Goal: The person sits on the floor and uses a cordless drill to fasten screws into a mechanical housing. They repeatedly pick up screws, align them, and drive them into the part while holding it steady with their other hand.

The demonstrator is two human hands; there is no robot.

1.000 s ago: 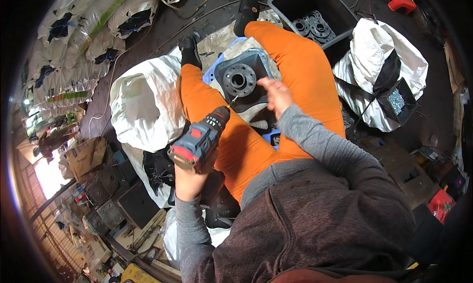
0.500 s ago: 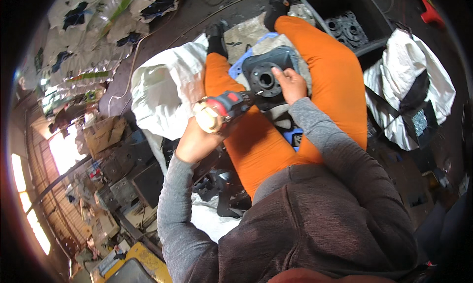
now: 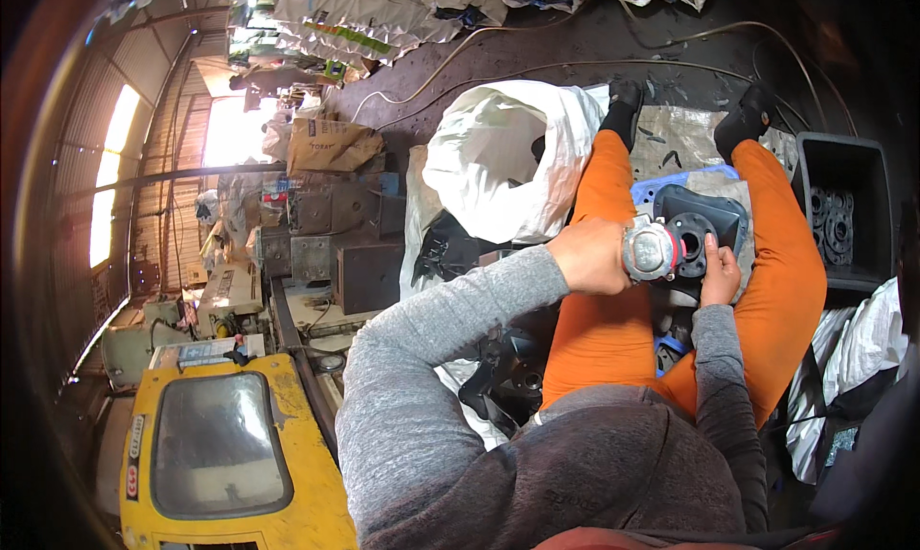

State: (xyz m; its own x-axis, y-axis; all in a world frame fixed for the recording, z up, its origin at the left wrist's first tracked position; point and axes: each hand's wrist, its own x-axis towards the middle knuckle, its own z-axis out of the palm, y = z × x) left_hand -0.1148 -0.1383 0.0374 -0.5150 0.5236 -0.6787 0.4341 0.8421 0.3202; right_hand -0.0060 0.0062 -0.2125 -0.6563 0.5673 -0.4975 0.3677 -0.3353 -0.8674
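Note:
My left hand [image 3: 594,255] is closed round a drill-like power tool [image 3: 649,250] with a round metallic back end and a red band. The tool's front is hidden behind its own body, close against a black round flanged part [image 3: 682,228] with a central hole and small holes round it. My right hand [image 3: 721,274] grips that part's right edge, thumb on its face. Below the part sits a dark square tray-like piece [image 3: 736,215] between my orange-clad legs. Behind it shows the rim of a blue plastic item [image 3: 661,182].
An open white sack [image 3: 455,171] stands beyond my left leg. To the right, a dark crate [image 3: 853,149] holds several similar round parts [image 3: 834,226]. A yellow machine [image 3: 309,473] stands at lower left, a cardboard box [image 3: 331,146] further back. A hose [image 3: 565,66] crosses the floor.
The view has swung left, so the scene sits further right. The power tool has turned, its back end now facing up, and come against the flanged part. My right hand still grips the part.

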